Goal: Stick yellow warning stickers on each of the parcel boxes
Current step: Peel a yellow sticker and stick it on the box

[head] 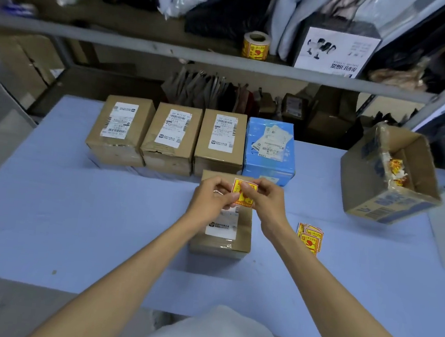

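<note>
Four parcels (170,137) (one blue) behind pinched sticker (243,195).

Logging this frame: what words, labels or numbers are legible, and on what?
Nothing reads clearly.
Shipping labels on the brown parcel boxes and blue box: barcodes, print too small.
The yellow sticker pinched by left hand and right hand: red print blurred.
Sticker pile, sticker roll: blurred.
White box on shelf: upside-down characters, unreadable.
Open carton: blue print blurred.
</note>
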The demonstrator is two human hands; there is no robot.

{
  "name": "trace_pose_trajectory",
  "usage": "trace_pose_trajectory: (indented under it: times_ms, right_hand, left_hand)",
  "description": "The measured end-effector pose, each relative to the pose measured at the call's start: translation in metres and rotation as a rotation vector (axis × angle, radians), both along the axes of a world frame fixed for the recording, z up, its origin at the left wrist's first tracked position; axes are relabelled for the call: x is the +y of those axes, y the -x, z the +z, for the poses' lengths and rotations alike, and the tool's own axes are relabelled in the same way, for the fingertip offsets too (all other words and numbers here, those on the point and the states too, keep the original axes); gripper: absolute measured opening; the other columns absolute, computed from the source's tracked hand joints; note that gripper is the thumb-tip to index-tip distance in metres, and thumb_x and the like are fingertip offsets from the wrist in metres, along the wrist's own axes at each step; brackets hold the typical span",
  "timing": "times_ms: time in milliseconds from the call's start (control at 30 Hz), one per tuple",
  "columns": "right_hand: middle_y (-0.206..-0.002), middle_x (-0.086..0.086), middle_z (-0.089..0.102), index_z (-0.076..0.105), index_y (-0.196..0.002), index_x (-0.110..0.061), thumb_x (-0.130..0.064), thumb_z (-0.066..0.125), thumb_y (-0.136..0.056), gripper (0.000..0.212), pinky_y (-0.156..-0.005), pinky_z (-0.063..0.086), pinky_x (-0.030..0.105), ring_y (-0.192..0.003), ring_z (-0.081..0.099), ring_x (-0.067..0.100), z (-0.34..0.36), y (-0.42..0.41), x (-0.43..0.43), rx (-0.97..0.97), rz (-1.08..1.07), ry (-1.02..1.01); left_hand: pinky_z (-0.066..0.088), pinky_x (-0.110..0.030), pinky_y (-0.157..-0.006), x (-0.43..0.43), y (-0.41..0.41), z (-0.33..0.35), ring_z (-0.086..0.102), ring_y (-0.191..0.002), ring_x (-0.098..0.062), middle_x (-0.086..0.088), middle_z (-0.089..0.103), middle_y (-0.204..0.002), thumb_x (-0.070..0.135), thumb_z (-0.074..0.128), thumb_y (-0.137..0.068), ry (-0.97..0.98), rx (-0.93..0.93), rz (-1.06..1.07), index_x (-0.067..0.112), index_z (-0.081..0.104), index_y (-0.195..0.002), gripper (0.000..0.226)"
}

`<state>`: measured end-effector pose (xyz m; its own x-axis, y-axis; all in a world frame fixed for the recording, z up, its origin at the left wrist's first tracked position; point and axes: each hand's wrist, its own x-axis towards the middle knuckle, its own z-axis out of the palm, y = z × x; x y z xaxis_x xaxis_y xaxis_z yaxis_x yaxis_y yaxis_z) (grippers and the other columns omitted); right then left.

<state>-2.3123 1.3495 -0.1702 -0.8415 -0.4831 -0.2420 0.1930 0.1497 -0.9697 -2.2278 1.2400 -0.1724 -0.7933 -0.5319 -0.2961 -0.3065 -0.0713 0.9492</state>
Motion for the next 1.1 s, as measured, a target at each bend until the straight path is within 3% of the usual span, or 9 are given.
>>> trace_pose_trajectory:
  times_ms: [167, 367, 633, 800, 933, 1100]
  right_hand:
    - [-0.077, 0.003, 0.070, 0.069, -0.077, -0.018, -0.004, 0.072, -0.081, 0.015, -0.069, 0.057, 0.028, -0.074, 0.068, 0.016, 0.005, -0.003, -0.005, 0.101, 0.014, -0.083]
    - [-0.078, 0.011, 0.071, 0.069, -0.080, -0.012, -0.005, 0.074, -0.080, 0.008, -0.072, 0.058, 0.031, -0.074, 0.069, 0.020, 0.009, -0.003, -0.011, 0.115, 0.084, -0.089]
    - [-0.079, 0.007, 0.071, 0.066, -0.083, -0.006, -0.007, 0.071, -0.084, 0.005, -0.064, 0.058, 0.023, -0.073, 0.072, 0.016, 0.012, -0.002, -0.017, 0.016, 0.076, -0.088]
    - [-0.082, 0.010, 0.070, 0.066, -0.079, -0.009, -0.006, 0.071, -0.083, 0.007, -0.064, 0.058, 0.025, -0.076, 0.071, 0.018, 0.009, 0.000, -0.020, 0.052, 0.048, -0.123]
    - [-0.084, 0.009, 0.072, 0.068, -0.079, -0.011, -0.007, 0.072, -0.083, 0.006, -0.072, 0.059, 0.032, -0.080, 0.072, 0.021, 0.006, 0.003, -0.021, 0.056, 0.076, -0.155]
    - [-0.075, -0.001, 0.069, 0.064, -0.077, -0.016, -0.007, 0.067, -0.087, 0.013, -0.057, 0.051, 0.012, -0.069, 0.069, 0.009, 0.007, 0.001, -0.017, 0.076, 0.060, -0.162]
  left_hand:
    - [0.054, -0.023, -0.062, -0.008, -0.006, 0.000, 0.066, -0.063, -0.013, -0.004, 0.061, -0.079, 0.007, 0.068, -0.086, -0.002, -0.014, -0.014, 0.005, 0.059, -0.092, 0.012]
    - [0.053, -0.031, -0.069, -0.018, -0.008, 0.004, 0.063, -0.072, -0.015, -0.002, 0.064, -0.078, 0.016, 0.067, -0.087, 0.075, 0.005, 0.006, 0.020, 0.061, -0.081, 0.010]
    - [0.057, -0.040, -0.074, -0.029, -0.010, 0.006, 0.065, -0.074, -0.019, -0.007, 0.066, -0.084, 0.014, 0.065, -0.089, 0.053, 0.009, -0.003, 0.017, 0.060, -0.084, 0.007]
    - [0.057, -0.032, -0.070, -0.030, -0.008, 0.003, 0.065, -0.071, -0.016, -0.008, 0.066, -0.084, 0.012, 0.061, -0.092, 0.046, 0.011, 0.022, 0.015, 0.062, -0.087, 0.006]
    - [0.056, -0.021, -0.062, -0.036, -0.005, 0.000, 0.066, -0.069, -0.013, -0.009, 0.068, -0.086, 0.014, 0.059, -0.093, 0.047, -0.015, 0.041, 0.008, 0.064, -0.095, 0.008]
    - [0.056, -0.024, -0.062, -0.037, -0.004, -0.002, 0.066, -0.070, -0.014, -0.006, 0.068, -0.079, 0.011, 0.060, -0.092, 0.050, -0.044, -0.032, 0.009, 0.063, -0.090, 0.004]
